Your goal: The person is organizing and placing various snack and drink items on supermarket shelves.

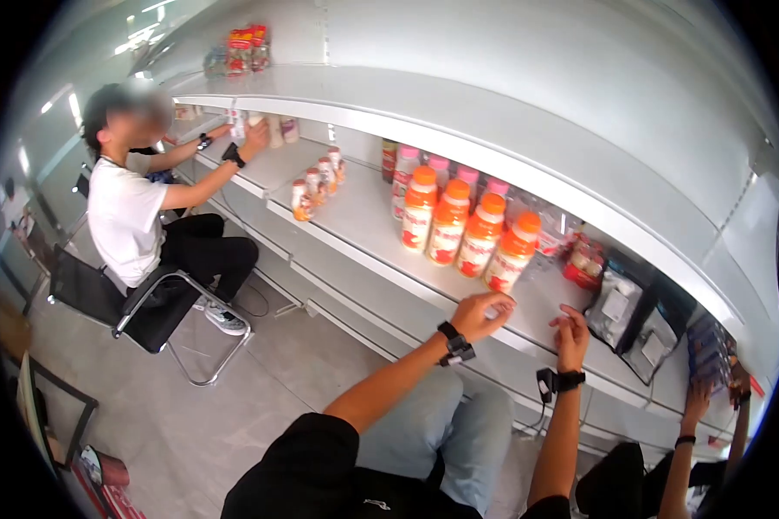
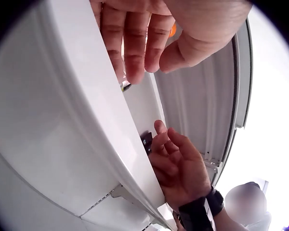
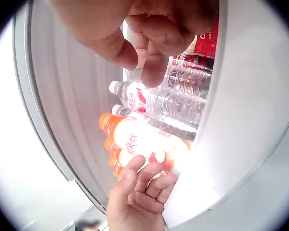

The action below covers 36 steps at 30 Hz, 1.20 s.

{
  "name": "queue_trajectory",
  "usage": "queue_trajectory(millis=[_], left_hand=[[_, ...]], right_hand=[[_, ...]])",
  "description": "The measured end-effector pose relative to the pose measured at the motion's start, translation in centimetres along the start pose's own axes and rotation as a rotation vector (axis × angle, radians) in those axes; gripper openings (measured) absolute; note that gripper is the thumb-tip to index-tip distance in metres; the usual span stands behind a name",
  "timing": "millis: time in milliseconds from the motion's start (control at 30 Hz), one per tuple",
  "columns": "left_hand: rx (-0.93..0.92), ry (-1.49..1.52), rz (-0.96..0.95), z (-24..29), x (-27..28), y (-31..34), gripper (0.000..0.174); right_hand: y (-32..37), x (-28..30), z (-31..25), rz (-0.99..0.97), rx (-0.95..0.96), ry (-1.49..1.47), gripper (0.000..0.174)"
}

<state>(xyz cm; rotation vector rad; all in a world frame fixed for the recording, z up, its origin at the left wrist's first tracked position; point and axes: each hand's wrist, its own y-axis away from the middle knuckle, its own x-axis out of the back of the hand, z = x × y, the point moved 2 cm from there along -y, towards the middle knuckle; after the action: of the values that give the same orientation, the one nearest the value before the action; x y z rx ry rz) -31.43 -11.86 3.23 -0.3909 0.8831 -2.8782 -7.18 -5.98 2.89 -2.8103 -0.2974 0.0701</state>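
My left hand [image 1: 485, 317] is at the shelf's front edge, just below the nearest orange-capped bottle [image 1: 512, 253]; its relaxed fingers hold nothing. To its right, my right hand [image 1: 571, 339] is raised at the same edge with loosely bent fingers, also empty. Four orange-capped bottles stand in a slanting row, with pink-capped bottles [image 1: 407, 164] behind them. In the left wrist view, the fingers [image 2: 135, 43] of the left hand hang slightly bent. The right wrist view has clear water bottles [image 3: 168, 106] beyond the right hand [image 3: 149, 38]; whether the left hand touches a bottle there, I cannot tell.
Small bottles [image 1: 301, 201] stand further left on the shelf [image 1: 363, 227]. Dark and silver packages [image 1: 616, 304] lie on the right. A seated person in a white shirt [image 1: 125, 212] reaches onto the shelf at left; another person's hands [image 1: 699, 400] are at far right. An upper shelf overhangs the bottles.
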Motion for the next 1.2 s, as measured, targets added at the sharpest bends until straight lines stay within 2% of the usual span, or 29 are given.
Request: queue_trajectory(millis=[67,167,300,433,500,533,667,733,767,800,867,967,1067,1200], left_hand=[[0.034,-0.103,-0.013,0.9,0.1,0.1,0.016],[0.023,0.022,0.051,0.3,-0.1,-0.1,0.014],[0.038,0.04,0.001,0.7,0.8,-0.1,0.012],[0.205,0.143,-0.009,0.5,0.4,0.1,0.012],[0.099,0.167,0.001,0.3,0.3,-0.1,0.013],[0.115,0.147,-0.009,0.3,0.4,-0.1,0.014],[0.184,0.231,-0.053,-0.6,0.2,0.0,0.013],[0.196,0.284,-0.06,-1.0,0.0,-0.1,0.013],[0.197,0.301,-0.063,-1.0,-0.1,0.0,0.013],[0.196,0.315,-0.064,-0.9,-0.1,0.0,0.013],[0.197,0.323,-0.058,-0.8,0.1,-0.2,0.014],[0.209,0.332,-0.07,-1.3,0.0,-0.1,0.015],[0.2,0.335,-0.049,-1.0,-0.2,-0.1,0.014],[0.196,0.351,-0.05,-0.9,-0.1,-0.1,0.014]], right_hand=[[0.0,-0.3,-0.1,0.025,0.002,-0.001,0.026],[-0.1,-0.9,-0.7,0.055,-0.003,-0.004,0.025],[-0.2,-0.9,-0.6,0.042,0.01,0.057,0.024],[0.2,-0.8,-1.1,0.041,0.011,0.119,0.022],[0.1,-0.5,-0.7,0.051,-0.023,0.099,0.021],[0.2,-0.7,-0.9,0.064,-0.071,0.064,0.022],[0.4,-1.5,-1.7,0.11,-0.029,0.047,0.019],[0.3,-1.0,-1.1,0.053,-0.082,-0.027,0.029],[0.6,-0.8,-1.1,0.108,-0.112,0.011,0.04],[0.7,-0.9,-1.3,0.112,-0.137,-0.024,0.044],[0.8,-0.7,-1.2,0.096,-0.174,-0.061,0.041],[0.5,-1.3,-1.5,0.079,-0.086,-0.006,0.037],[0.6,-0.6,-1.3,0.031,-0.162,-0.072,0.034],[0.6,-0.9,-1.9,0.061,-0.081,-0.041,0.03]])
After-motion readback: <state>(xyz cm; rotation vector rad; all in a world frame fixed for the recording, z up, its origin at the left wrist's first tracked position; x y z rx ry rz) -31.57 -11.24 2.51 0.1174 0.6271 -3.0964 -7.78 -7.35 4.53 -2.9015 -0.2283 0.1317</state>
